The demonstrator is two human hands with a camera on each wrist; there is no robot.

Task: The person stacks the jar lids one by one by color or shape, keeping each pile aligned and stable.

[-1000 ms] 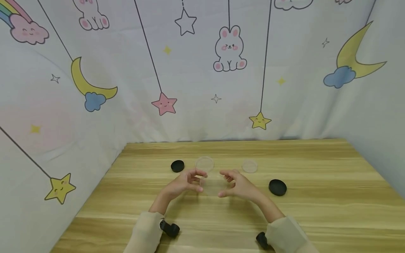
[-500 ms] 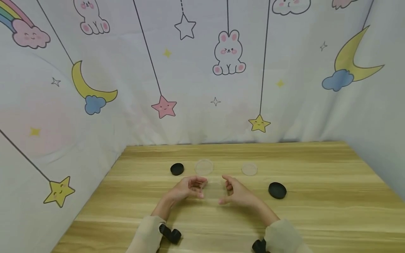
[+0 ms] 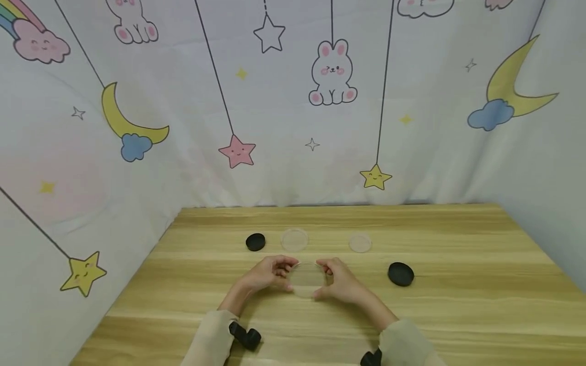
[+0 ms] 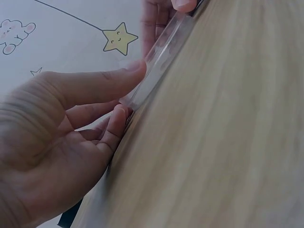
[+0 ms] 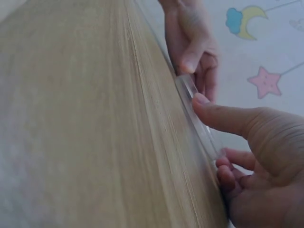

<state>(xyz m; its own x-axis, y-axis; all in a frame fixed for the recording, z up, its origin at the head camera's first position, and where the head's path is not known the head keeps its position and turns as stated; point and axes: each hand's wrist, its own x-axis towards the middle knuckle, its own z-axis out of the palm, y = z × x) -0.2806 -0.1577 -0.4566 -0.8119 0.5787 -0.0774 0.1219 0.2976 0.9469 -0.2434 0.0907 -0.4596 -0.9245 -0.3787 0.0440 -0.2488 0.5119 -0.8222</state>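
A clear, shallow round dish (image 3: 305,279) lies flat between both hands in the middle of the table. My left hand (image 3: 269,274) holds its left edge, thumb at the near side and fingers at the far side. From the opposite edge, my right hand (image 3: 342,282) grips it the same way. Seen edge-on in the left wrist view, the dish (image 4: 159,64) has a low, see-through wall close over the wood. The right wrist view also shows the dish (image 5: 198,118) edge-on, with a thumb from each hand at its rim.
Behind the hands lie a small black round lid (image 3: 255,242) and two clear discs (image 3: 294,240). A larger black lid (image 3: 401,274) is to the right. A patterned white curtain (image 3: 284,112) closes off the wooden table's back edge (image 3: 448,216).
Both hands have drawn slightly nearer the person with the clear dish, which now shows as a fuller circle. The right fingers have closed in on its edge. The lids and discs stayed put.
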